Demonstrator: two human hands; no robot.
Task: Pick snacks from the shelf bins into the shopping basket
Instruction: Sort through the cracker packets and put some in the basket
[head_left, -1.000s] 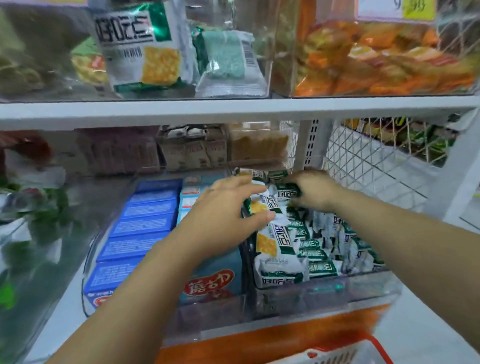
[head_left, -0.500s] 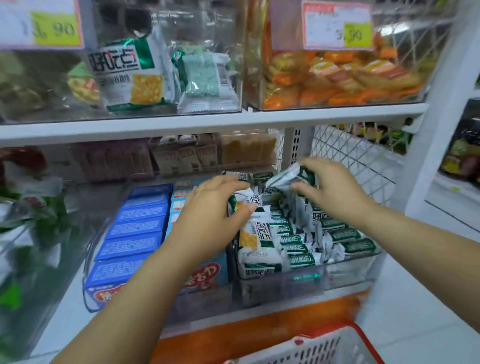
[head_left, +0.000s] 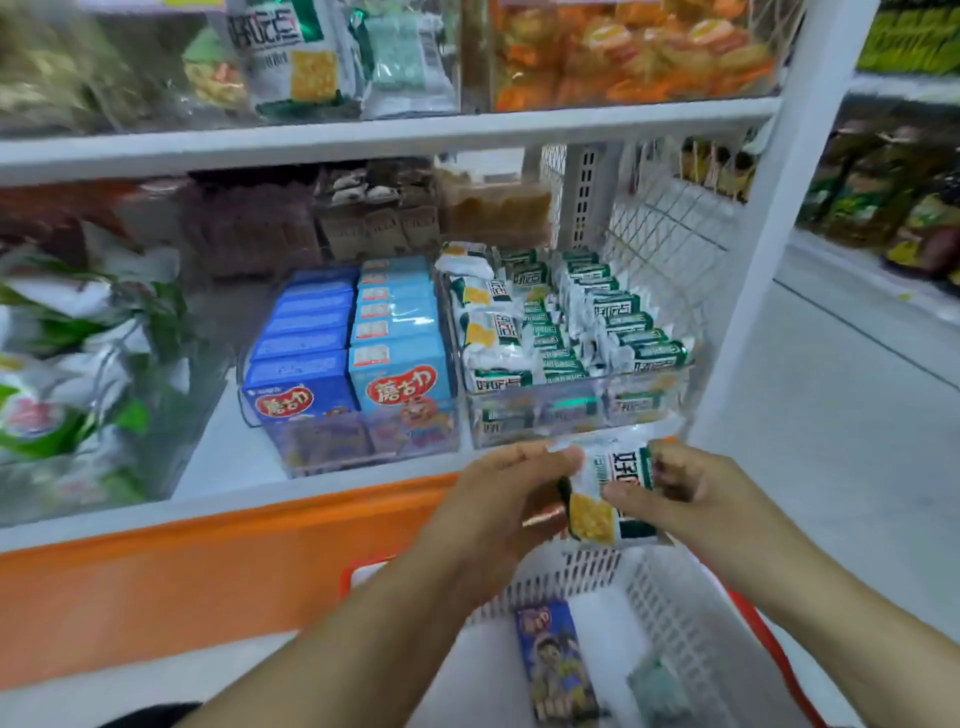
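**A:** Where were your hands just then?

**B:** Both on one packet! My left hand (head_left: 498, 506) had its fingers curled round the left edge of the green-and-white cracker packet (head_left: 597, 514). My right hand (head_left: 696, 499) pinched the other side, with the thumb laid across the front and the fingers folded behind.

**A:** And the packet itself?

**B:** It was upright between the two hands, printed face towards me. I held it in front of the orange shelf front (head_left: 208, 561), just below the clear bin (head_left: 530, 415) packed with the same packets. It was over the far wall of the white shopping basket (head_left: 675, 613).

**A:** Was anything lying in the basket?

**B:** A blue cartoon box (head_left: 556, 660) lay flat on the bottom. Beside it was a pale green packet (head_left: 655, 687), too blurred to read.

**A:** What sat next to the cracker bin?

**B:** Two rows of blue boxes (head_left: 400, 374) stood on end in the bin just to its left, well apart from either hand.
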